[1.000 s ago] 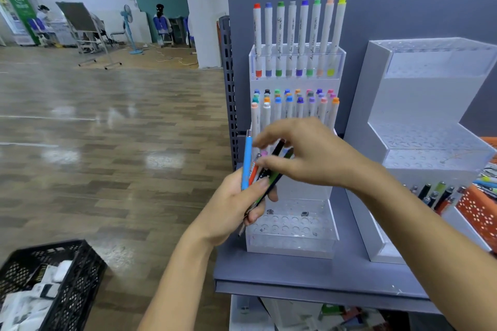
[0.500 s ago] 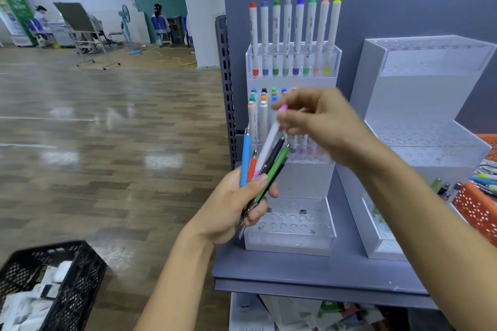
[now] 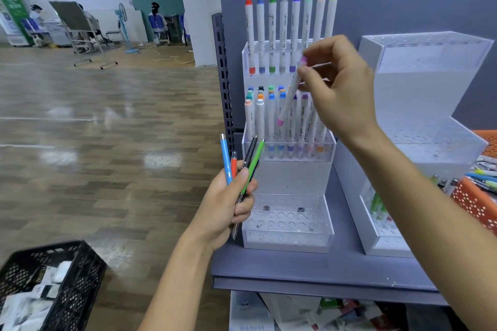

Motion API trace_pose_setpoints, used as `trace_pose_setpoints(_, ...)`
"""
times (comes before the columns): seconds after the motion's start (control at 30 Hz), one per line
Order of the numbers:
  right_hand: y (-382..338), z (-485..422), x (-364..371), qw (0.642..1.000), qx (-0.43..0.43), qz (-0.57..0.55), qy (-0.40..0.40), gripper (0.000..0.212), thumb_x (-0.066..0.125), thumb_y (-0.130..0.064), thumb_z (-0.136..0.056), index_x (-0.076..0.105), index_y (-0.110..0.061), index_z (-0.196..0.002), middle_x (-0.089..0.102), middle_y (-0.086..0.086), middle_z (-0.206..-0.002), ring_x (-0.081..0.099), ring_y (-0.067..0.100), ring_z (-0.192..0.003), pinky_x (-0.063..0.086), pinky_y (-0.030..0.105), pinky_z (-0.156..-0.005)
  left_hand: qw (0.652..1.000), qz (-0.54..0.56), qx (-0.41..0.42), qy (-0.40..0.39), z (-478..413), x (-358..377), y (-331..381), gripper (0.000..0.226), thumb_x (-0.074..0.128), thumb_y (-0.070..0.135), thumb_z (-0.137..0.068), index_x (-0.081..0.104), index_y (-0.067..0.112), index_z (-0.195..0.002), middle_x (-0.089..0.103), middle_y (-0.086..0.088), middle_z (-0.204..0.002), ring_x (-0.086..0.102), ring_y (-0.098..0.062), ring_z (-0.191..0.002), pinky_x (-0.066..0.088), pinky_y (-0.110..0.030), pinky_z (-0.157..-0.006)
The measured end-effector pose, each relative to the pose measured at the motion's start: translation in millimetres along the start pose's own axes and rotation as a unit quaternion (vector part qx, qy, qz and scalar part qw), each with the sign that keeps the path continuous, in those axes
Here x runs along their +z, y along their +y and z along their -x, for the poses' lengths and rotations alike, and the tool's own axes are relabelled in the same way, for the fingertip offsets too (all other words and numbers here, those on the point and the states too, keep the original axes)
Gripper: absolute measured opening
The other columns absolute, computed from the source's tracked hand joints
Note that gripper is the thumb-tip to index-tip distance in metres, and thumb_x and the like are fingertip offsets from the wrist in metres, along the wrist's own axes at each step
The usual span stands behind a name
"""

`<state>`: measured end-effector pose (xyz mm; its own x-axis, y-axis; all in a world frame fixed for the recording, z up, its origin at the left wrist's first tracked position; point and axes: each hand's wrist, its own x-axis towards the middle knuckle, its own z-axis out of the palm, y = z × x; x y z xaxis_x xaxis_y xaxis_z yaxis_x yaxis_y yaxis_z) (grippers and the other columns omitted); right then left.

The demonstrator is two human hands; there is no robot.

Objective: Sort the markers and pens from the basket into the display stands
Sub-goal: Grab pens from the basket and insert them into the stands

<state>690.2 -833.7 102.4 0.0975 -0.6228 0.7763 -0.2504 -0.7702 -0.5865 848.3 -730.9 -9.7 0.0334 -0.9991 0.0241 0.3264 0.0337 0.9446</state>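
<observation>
My right hand [image 3: 339, 88] pinches a white marker with pink ends [image 3: 290, 94] by its upper end, tilted, in front of the middle tier of the left display stand [image 3: 289, 177]. That stand holds rows of white markers in its top and middle tiers; only a couple of small dark things show in the holes of its bottom tier. My left hand [image 3: 226, 209] grips a bundle of pens [image 3: 242, 166]: blue, red, black and green. An orange basket [image 3: 476, 201] with several pens sits at the right edge.
A second white stand [image 3: 430, 121] is to the right, with a few green markers low down. Both stand on a grey shelf [image 3: 309, 269] with a grey back panel. A black crate [image 3: 51, 287] sits on the wood floor at lower left. People sit far back.
My right hand pulled the pink marker out of the bundle in my left hand and lifted it up and right to the stand's middle tier. The left hand stayed about where it was.
</observation>
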Motion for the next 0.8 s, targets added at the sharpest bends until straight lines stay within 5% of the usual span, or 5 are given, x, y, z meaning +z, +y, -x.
trace_pose_setpoints(0.17,-1,3,10,0.999,-0.024,0.038,-0.015,0.011,0.06,-0.01,-0.089,0.055,-0.019,-0.094,0.057,-0.022,-0.084,0.063,0.007,-0.076,0.057,0.029,-0.069,1.0,-0.007,0.012,0.005,-1,1,-1,0.023,0.051,0.035,-0.087,0.043,0.014,-0.091,0.043,0.003,-0.067,0.024,-0.004,-0.04,0.021,-0.013,-0.034)
trace_pose_setpoints(0.33,1,2,14,0.998,-0.027,0.045,-0.039,0.009,0.06,-0.008,-0.088,0.058,-0.013,-0.094,0.058,-0.018,-0.081,0.064,0.009,-0.073,0.056,0.029,-0.071,1.0,-0.005,0.015,0.014,-1,0,-1,0.04,0.05,0.043,-0.084,0.056,0.011,-0.108,0.043,0.007,-0.064,0.023,-0.004,-0.041,0.017,-0.015,-0.035)
trace_pose_setpoints(0.57,7,7,24,0.993,-0.029,0.1,-0.061,0.012,0.07,-0.013,-0.083,0.06,-0.011,-0.089,0.064,-0.002,-0.077,0.061,0.015,-0.069,0.052,0.029,-0.069,0.999,0.015,0.022,0.035,-4,-2,-1,0.04,0.05,0.042,-0.084,0.057,0.01,-0.107,0.043,0.006,-0.064,0.022,-0.004,-0.042,0.014,-0.016,-0.036)
trace_pose_setpoints(0.67,11,14,31,0.979,-0.032,0.158,-0.122,0.015,0.072,-0.017,-0.083,0.06,-0.01,-0.09,0.061,-0.002,-0.077,0.059,0.016,-0.068,0.052,0.035,-0.07,0.999,0.018,0.023,0.039,-5,-2,-1,0.038,0.05,0.041,-0.085,0.057,0.011,-0.106,0.043,0.006,-0.065,0.022,-0.004,-0.041,0.017,-0.015,-0.035)
trace_pose_setpoints(0.8,15,24,33,0.98,-0.035,0.17,-0.098,0.013,0.07,-0.014,-0.084,0.061,-0.007,-0.09,0.065,0.003,-0.082,0.06,0.019,-0.071,0.052,0.04,-0.071,0.998,0.025,0.023,0.046,-5,-1,1,0.032,0.048,0.039,-0.087,0.06,0.014,-0.104,0.043,0.006,-0.064,0.023,-0.004,-0.041,0.016,-0.014,-0.035)
